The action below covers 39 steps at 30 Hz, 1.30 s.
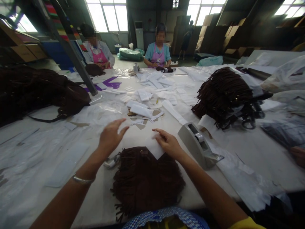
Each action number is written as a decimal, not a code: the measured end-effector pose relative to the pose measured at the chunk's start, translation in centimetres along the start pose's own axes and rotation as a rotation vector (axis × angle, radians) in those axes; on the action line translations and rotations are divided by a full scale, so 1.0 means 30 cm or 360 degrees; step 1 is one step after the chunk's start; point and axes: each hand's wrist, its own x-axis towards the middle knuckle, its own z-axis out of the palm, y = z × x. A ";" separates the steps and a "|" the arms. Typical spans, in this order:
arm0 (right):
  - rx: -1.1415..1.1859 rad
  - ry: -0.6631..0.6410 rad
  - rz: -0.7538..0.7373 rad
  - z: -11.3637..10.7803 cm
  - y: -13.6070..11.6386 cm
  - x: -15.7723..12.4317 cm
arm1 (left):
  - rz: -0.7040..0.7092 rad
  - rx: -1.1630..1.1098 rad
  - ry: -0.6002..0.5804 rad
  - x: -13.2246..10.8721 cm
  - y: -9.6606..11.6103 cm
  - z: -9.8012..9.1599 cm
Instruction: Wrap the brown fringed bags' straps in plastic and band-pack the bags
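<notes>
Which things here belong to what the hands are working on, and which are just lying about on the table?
In hand: brown fringed bag before the person; white paper piece under the right hand; left hand open, hovering beside it.
Lying about: tape dispenser, untouched; heap of white paper pieces; fringed pile at right; dark bags at left; purple shapes.

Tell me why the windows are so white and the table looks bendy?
Head view: the windows glow white from overexposed daylight, so indoors looks dim; the wide lens bends the table near the edges; the left hand looks slightly blurred.
</notes>
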 end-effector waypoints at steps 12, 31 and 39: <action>0.1228 0.0090 0.0458 -0.018 -0.026 -0.081 | -0.0332 -0.1097 -0.0391 -0.167 0.194 0.102; 0.0653 -0.0512 0.0800 0.075 0.003 -0.198 | 0.0224 -0.0320 -0.0249 -0.287 0.189 0.114; 0.1392 -0.0380 0.0970 0.159 0.013 -0.221 | 0.0460 -0.0136 -0.0029 -0.400 0.194 0.129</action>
